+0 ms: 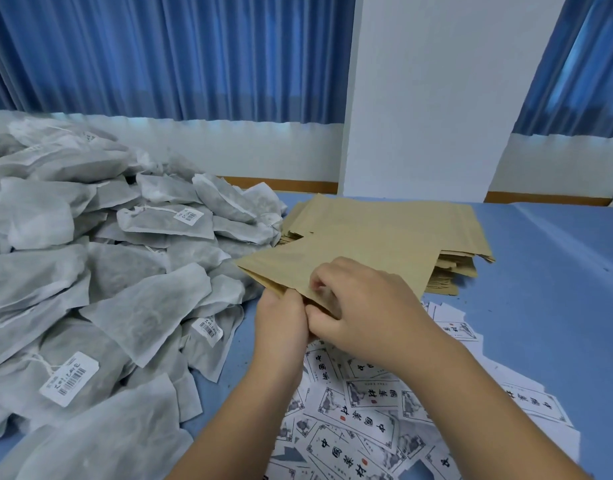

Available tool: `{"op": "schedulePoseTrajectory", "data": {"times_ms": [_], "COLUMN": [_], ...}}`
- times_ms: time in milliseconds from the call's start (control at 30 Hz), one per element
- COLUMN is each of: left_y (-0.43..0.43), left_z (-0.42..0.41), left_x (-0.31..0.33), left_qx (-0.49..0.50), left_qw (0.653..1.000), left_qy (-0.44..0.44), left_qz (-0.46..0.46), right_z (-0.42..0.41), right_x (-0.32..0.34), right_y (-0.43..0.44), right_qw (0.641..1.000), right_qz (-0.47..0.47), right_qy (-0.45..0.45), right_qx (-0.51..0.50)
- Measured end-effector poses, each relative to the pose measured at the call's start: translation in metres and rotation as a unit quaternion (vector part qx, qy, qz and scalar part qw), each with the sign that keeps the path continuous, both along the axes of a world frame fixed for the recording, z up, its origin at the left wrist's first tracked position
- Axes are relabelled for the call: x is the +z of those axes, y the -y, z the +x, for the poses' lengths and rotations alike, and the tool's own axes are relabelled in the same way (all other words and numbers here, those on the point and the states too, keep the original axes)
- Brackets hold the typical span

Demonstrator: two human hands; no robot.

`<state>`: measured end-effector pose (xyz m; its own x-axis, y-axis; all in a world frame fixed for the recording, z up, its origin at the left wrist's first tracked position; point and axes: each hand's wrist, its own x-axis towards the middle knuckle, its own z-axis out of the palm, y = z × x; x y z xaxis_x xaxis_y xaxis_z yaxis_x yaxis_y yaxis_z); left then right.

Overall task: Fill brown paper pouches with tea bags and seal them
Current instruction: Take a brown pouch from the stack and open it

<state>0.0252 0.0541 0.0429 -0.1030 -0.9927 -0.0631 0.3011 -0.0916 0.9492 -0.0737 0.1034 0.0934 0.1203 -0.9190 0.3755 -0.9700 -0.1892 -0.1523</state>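
both hands are pinching the near edge of one brown paper pouch [336, 261], left hand [281, 317] below, right hand [364, 306] on top, just off the pouch stack [402, 220], seemingly prying its mouth open, so next it is needing a tea bag from the pile [107, 271] alongside.

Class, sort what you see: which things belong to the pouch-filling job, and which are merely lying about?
Job: pouch, gripped by left hand and right hand; pouch stack; tea bags.
Lying about: printed labels; blue curtains.
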Motion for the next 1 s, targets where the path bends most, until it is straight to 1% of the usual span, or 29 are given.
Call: {"op": "schedulePoseTrajectory", "data": {"times_ms": [100,200,333,467,567,700,733,800,867,900,1000], "left_y": [-0.001,0.001,0.005,0.007,0.006,0.008,0.008,0.008,0.010,0.011,0.013], "left_z": [0.000,0.001,0.001,0.001,0.003,0.001,0.000,-0.002,-0.002,-0.001,0.003], "left_x": [0.002,0.001,0.000,-0.002,-0.002,-0.007,-0.008,-0.010,-0.012,-0.011,-0.010], "left_qx": [-0.014,0.002,0.011,0.007,-0.020,-0.083,-0.099,-0.102,-0.072,-0.049,0.022], "left_qw": [1.000,1.000,1.000,0.995,0.998,0.991,0.987,0.985,0.991,0.995,0.997], "left_qy": [-0.020,-0.013,0.024,0.091,0.060,0.025,0.026,0.013,-0.009,0.001,0.076], "left_qz": [-0.010,-0.007,-0.010,-0.030,0.003,0.098,0.121,0.137,0.116,0.089,0.011], "right_z": [-0.003,-0.004,0.005,0.011,0.009,-0.009,-0.012,-0.014,-0.008,-0.004,0.004], "right_x": [-0.001,-0.003,-0.007,-0.009,-0.005,0.012,0.015,0.018,0.016,0.014,0.009], "right_y": [0.002,0.003,0.002,0.001,0.000,-0.004,-0.004,-0.005,-0.005,-0.005,-0.005], "right_qw": [1.000,1.000,0.999,0.998,0.995,0.978,0.974,0.974,0.979,0.982,0.988], "right_qz": [0.021,0.020,-0.009,-0.015,-0.035,-0.120,-0.131,-0.127,-0.107,-0.097,-0.078], "right_qy": [0.005,-0.006,-0.031,-0.036,-0.030,0.060,0.076,0.085,0.079,0.071,0.062], "right_qx": [-0.021,-0.019,-0.027,-0.056,-0.087,-0.156,-0.166,-0.168,-0.155,-0.147,-0.115]}}
